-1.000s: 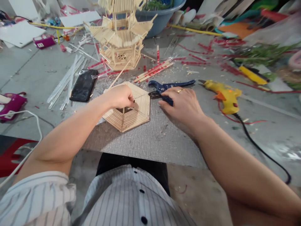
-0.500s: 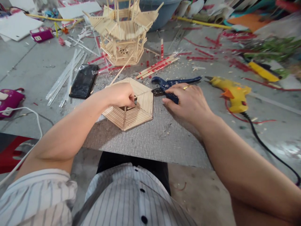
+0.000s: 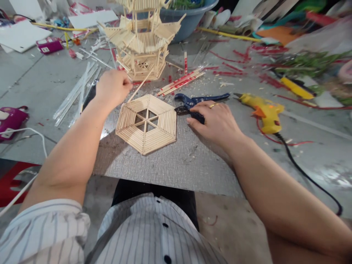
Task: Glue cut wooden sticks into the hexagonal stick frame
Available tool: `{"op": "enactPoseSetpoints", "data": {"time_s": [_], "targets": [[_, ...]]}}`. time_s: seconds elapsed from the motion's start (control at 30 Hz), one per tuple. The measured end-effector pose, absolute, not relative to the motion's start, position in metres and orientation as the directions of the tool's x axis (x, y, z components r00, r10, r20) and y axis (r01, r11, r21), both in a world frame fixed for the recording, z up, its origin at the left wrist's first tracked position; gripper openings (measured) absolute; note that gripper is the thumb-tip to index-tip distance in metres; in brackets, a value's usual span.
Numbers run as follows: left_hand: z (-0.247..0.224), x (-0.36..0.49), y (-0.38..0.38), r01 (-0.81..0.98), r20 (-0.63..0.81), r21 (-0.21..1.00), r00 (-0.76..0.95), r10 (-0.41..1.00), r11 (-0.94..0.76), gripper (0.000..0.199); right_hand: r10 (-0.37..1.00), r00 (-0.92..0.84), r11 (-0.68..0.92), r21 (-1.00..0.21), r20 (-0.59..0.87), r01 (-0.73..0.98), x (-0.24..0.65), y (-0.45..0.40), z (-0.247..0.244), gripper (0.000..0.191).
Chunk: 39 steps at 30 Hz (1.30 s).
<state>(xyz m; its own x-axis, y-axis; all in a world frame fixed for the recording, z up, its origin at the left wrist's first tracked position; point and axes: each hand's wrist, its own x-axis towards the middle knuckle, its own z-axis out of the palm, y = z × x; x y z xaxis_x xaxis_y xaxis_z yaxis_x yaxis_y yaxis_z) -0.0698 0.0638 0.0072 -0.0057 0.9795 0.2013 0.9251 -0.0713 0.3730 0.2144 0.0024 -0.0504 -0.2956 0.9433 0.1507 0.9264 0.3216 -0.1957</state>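
A hexagonal panel of thin wooden sticks (image 3: 162,137), with spokes across an open middle, lies flat on the table before me. My left hand (image 3: 114,88) is raised past its upper left edge, over a black phone (image 3: 89,97) that it partly covers. Its fingers are curled together; whether anything is pinched in them is hidden. Right of the panel, my right hand (image 3: 216,119) lies on the table with fingers and thumb about one handle of blue-handled pliers (image 3: 210,97). The pliers' dark jaws point at the panel's right corner. A single stick (image 3: 140,87) leans between panel and tower.
A tiered stick tower (image 3: 145,42) stands behind the panel, with a blue basin (image 3: 187,18) beyond. Sticks with red wrapping (image 3: 180,83) lie near it. At right rests a yellow glue gun (image 3: 264,112) with a black cord. Clear glue sticks (image 3: 74,93) lie at left.
My left hand has moved from the panel's middle up and left, uncovering the spokes and covering part of the phone. My right hand stays on the pliers. The view has shifted slightly.
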Motion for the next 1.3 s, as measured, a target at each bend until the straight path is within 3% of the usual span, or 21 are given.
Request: {"op": "enactPoseSetpoints", "data": {"time_s": [0.13,0.37,0.6,0.8,0.9,1.0,1.17,1.3], "targets": [[0.002,-0.084,0.073,0.975,0.171,0.22,-0.074,0.983,0.035,0.026,0.943,-0.3,0.324,-0.189,0.145,0.927,0.214,0.002,-0.05,0.039],[-0.013,-0.076,0.077,0.962,0.102,0.272,-0.038,0.994,0.008,0.023,0.94,-0.282,0.319,-0.206,0.19,0.925,0.212,0.0,-0.05,0.037],[-0.018,-0.068,0.071,0.987,0.048,0.146,0.056,0.997,-0.062,0.024,0.94,-0.273,0.316,-0.22,0.205,0.923,0.211,0.0,-0.051,0.034],[-0.003,-0.048,0.054,0.925,0.114,0.346,0.125,0.986,-0.158,0.027,0.911,-0.25,0.342,-0.265,0.327,0.902,0.21,-0.001,-0.052,0.035],[0.008,-0.031,0.035,0.851,-0.057,0.446,0.335,0.94,-0.276,0.026,0.824,-0.231,0.426,-0.299,0.517,0.854,0.211,-0.003,-0.054,0.042],[0.012,-0.019,0.021,0.807,-0.194,0.466,0.494,0.848,-0.363,0.018,0.731,-0.26,0.524,-0.275,0.63,0.806,0.212,-0.004,-0.058,0.047],[0.007,-0.013,0.016,0.782,-0.231,0.454,0.567,0.791,-0.428,0.017,0.675,-0.384,0.625,-0.212,0.63,0.751,0.21,-0.006,-0.06,0.041],[0.003,-0.01,0.014,0.743,-0.22,0.483,0.614,0.758,-0.462,0.015,0.645,-0.502,0.684,-0.142,0.576,0.716,0.208,-0.005,-0.06,0.025]]}}
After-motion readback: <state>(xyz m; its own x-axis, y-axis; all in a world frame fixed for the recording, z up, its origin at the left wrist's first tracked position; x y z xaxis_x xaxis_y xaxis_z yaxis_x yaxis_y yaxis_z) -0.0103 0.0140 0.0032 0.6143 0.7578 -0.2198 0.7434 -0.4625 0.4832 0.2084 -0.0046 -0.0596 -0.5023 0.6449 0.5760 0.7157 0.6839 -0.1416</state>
